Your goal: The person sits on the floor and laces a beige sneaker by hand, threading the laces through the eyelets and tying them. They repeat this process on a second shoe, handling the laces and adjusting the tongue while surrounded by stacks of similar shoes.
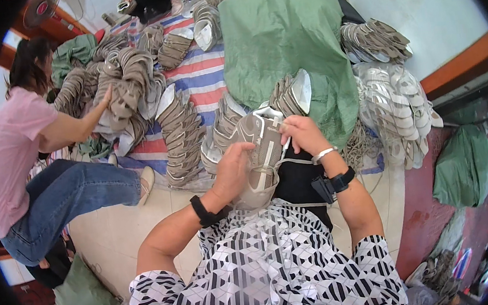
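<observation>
A beige-brown shoe upper [251,178] with white trim rests on my lap, its toe toward me. My left hand [231,174] is closed on its left side. At the opposite edge, near the collar, my right hand [305,134] pinches a thin white stick-like piece [285,147]; whether it is a tool or a lace end I cannot tell. A beige shoelace [294,161] crosses the upper's middle and trails off to the right over dark cloth. My right fingers hide part of the upper's edge.
Stacked shoe uppers [182,137] stand on a striped sheet [203,80] ahead. Left, a person in pink [25,137] handles more uppers [126,99]. A green sack [283,33] lies ahead; pale uppers [394,113] and a bundle of laces [361,148] lie right.
</observation>
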`<state>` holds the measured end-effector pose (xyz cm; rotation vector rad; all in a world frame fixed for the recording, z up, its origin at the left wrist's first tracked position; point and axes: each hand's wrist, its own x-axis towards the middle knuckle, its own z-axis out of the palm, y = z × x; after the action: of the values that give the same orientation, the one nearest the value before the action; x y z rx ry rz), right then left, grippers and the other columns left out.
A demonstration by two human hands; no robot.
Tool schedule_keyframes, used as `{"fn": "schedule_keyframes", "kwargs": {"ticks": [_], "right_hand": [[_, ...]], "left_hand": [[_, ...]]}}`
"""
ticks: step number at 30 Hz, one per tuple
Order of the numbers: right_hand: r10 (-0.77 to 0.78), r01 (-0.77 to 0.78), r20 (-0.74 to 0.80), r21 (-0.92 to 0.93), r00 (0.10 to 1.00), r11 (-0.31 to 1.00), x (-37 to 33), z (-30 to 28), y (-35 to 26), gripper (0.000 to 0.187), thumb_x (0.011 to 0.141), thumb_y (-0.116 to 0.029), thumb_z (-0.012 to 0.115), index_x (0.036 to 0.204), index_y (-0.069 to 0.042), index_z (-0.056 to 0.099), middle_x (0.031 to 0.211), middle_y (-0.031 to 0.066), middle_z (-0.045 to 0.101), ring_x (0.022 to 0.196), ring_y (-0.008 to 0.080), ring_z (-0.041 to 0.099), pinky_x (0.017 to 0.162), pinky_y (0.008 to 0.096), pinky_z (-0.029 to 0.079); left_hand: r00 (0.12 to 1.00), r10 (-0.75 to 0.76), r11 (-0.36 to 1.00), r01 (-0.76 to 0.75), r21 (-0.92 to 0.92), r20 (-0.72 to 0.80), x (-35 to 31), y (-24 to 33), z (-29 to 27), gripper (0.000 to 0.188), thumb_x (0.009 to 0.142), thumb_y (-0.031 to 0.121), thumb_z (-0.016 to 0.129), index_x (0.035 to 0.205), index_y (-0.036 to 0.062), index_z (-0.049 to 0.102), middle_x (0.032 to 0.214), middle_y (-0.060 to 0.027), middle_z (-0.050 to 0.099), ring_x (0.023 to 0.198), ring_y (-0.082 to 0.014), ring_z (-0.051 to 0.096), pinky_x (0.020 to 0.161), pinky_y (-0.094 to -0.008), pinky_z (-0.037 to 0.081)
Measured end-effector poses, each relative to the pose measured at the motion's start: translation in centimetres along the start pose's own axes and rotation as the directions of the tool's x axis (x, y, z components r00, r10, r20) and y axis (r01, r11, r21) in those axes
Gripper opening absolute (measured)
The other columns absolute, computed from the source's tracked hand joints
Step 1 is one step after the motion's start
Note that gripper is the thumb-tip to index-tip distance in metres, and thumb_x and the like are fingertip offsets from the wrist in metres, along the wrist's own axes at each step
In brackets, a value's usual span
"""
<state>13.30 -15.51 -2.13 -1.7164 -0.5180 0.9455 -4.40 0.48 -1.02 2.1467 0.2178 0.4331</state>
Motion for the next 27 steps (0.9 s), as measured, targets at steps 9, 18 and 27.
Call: {"fn": "schedule_keyframes", "kwargs": {"ticks": [9,18,27], "right_hand": [[0.013,0.009,-0.091,0.242,0.996,0.97,-1.0,4.4,-0.2,0.02,0.09,-0.022,0.06,0.087,-0.004,0.066,0.058,-0.0002,0.056,0.043,0.0057,0.045,0.039,0.0203,0.035],[0.221,-0.331,0.352,0.291,0.91,0.898,-2.9,5.3,-0.6,0.027,0.096,-0.026,0.05,0.092,-0.001,0.059,0.055,0.0067,0.06,0.039,0.0148,0.057,0.032,0.0208,0.035],[0.162,-0.3,0.36,0.37,0.919,0.879,-3.6,5.6,0.6,0.025,0.096,-0.021,0.05,0.103,0.002,0.059,0.056,0.0059,0.06,0.04,0.0135,0.057,0.036,0.0204,0.044]], "left_hand": [[0.903,-0.369,0.877,0.417,-0.237,0.221,-2.3,-2.2,-1.4,0.012,0.091,0.009,0.06,0.098,-0.0008,0.06,0.078,0.0017,0.061,0.069,-0.0059,0.054,0.063,-0.0214,0.045],[0.904,-0.336,0.872,0.405,-0.275,0.266,-2.0,-0.3,-2.3,0.005,0.09,0.005,0.057,0.091,0.0004,0.059,0.074,-0.0007,0.062,0.064,-0.0071,0.055,0.061,-0.0222,0.046],[0.908,-0.347,0.932,0.362,-0.025,0.233,-1.7,-0.9,-2.6,0.008,0.085,0.01,0.063,0.085,0.0019,0.06,0.072,-0.0053,0.063,0.064,-0.0124,0.058,0.057,-0.0277,0.046]]}}
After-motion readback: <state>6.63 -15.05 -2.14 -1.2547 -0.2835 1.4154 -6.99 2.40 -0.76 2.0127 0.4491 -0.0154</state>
